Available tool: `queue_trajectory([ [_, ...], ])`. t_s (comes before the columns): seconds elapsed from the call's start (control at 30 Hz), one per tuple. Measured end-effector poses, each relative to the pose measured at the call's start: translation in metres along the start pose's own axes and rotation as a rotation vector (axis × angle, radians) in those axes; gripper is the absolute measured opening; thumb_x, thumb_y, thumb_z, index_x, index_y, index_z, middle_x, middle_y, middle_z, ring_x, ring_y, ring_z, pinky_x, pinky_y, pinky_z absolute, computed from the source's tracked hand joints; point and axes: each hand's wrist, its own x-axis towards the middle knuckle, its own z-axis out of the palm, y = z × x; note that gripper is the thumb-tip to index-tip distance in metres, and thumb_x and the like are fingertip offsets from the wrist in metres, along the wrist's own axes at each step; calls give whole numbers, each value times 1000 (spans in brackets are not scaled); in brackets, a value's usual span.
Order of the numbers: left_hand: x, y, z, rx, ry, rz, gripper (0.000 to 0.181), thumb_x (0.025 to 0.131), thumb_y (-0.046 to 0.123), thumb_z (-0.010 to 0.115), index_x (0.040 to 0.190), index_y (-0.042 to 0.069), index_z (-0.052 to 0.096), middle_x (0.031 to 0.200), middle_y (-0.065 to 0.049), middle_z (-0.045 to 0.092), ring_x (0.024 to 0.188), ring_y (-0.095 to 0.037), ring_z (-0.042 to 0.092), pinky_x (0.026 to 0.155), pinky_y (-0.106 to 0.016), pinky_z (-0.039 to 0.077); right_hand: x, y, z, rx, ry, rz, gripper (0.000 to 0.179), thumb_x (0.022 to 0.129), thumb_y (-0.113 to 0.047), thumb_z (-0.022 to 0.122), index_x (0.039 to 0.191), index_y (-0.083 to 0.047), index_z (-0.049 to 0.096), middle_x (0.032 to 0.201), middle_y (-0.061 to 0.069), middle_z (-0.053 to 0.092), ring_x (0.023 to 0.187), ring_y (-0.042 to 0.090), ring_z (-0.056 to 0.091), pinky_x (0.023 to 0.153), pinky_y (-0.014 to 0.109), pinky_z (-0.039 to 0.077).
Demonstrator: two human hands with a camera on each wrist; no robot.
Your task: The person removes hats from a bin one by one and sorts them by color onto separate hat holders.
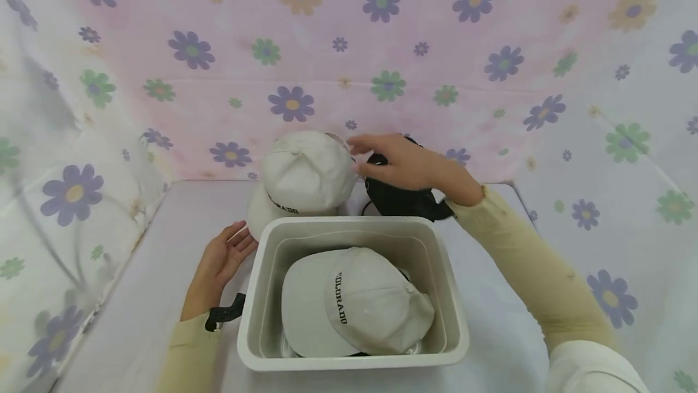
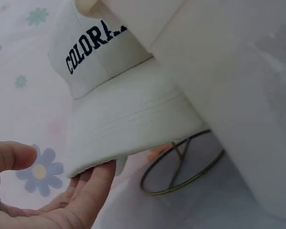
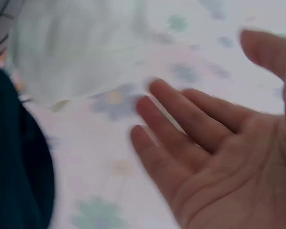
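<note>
An off-white cap [image 1: 308, 175] with dark COLORADO lettering sits behind the bin, its brim pointing toward the front left. In the left wrist view, a round wire stand [image 2: 169, 190] shows beneath that cap's brim [image 2: 128, 124]. My left hand [image 1: 226, 257] has its fingers under the brim's edge, palm up, with the thumb held apart. My right hand [image 1: 398, 160] reaches over a black cap [image 1: 400, 202] toward the back of the off-white cap. In the right wrist view its fingers [image 3: 181, 129] are spread and hold nothing.
A second off-white COLORADO cap [image 1: 376, 302] lies on its side in the cream plastic bin [image 1: 349, 364], in front of the other caps. A black strap [image 1: 225, 314] circles my left wrist. Flower-printed cloth [image 1: 338, 66] walls in the pale table [image 1: 163, 260] at the back and sides.
</note>
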Motion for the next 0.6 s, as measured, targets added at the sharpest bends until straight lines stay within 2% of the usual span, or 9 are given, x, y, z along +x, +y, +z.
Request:
queue_trajectory([
  [0.1, 2, -8, 0, -105, -13, -31, 23, 111, 22, 41, 133, 14, 40, 108, -2, 65, 100, -12, 69, 89, -27, 58, 40, 20, 5, 91, 33, 66, 54, 108, -26, 49, 156, -2, 37, 151, 18, 50, 140, 30, 48, 116, 46, 39],
  [0.23, 3, -19, 2, -112, -53, -42, 29, 111, 22, 41, 139, 15, 35, 110, 1, 66, 102, -10, 69, 91, -25, 57, 74, 39, 22, 168, 35, 177, 56, 109, -34, 44, 156, -3, 37, 154, 16, 46, 142, 28, 44, 118, 42, 37],
  [0.3, 3, -26, 3, -86, -106, -40, 29, 112, 22, 39, 139, 15, 33, 110, 2, 66, 101, -8, 69, 90, -24, 57, 83, 47, 29, 194, 34, 216, 57, 110, -36, 42, 156, -3, 38, 155, 15, 45, 143, 28, 43, 118, 42, 37],
  [0.37, 4, -32, 3, -47, -202, -24, 26, 113, 20, 35, 137, 13, 33, 111, 2, 65, 102, -8, 67, 89, -24, 57, 88, 51, 34, 235, 45, 253, 58, 110, -39, 42, 156, -4, 38, 156, 14, 44, 144, 28, 42, 118, 42, 38],
  [0.47, 6, -40, 2, 25, -314, 26, 21, 113, 21, 33, 131, 12, 41, 110, 3, 63, 100, -7, 65, 87, -23, 57, 92, 54, 37, 298, 82, 300, 58, 109, -42, 42, 155, -5, 40, 156, 13, 44, 143, 28, 43, 116, 44, 39],
  [0.53, 8, -44, 2, 73, -328, 58, 20, 113, 22, 36, 127, 14, 48, 110, 4, 62, 101, -7, 63, 87, -23, 57, 93, 55, 38, 331, 93, 329, 59, 109, -44, 43, 153, -5, 42, 156, 13, 44, 142, 28, 43, 115, 45, 40],
  [0.6, 10, -48, 1, 138, -284, 83, 19, 112, 25, 41, 125, 17, 52, 109, 6, 63, 100, -5, 63, 85, -21, 56, 95, 56, 39, 343, 90, 349, 58, 109, -45, 43, 152, -5, 45, 154, 13, 46, 141, 27, 44, 115, 45, 40],
])
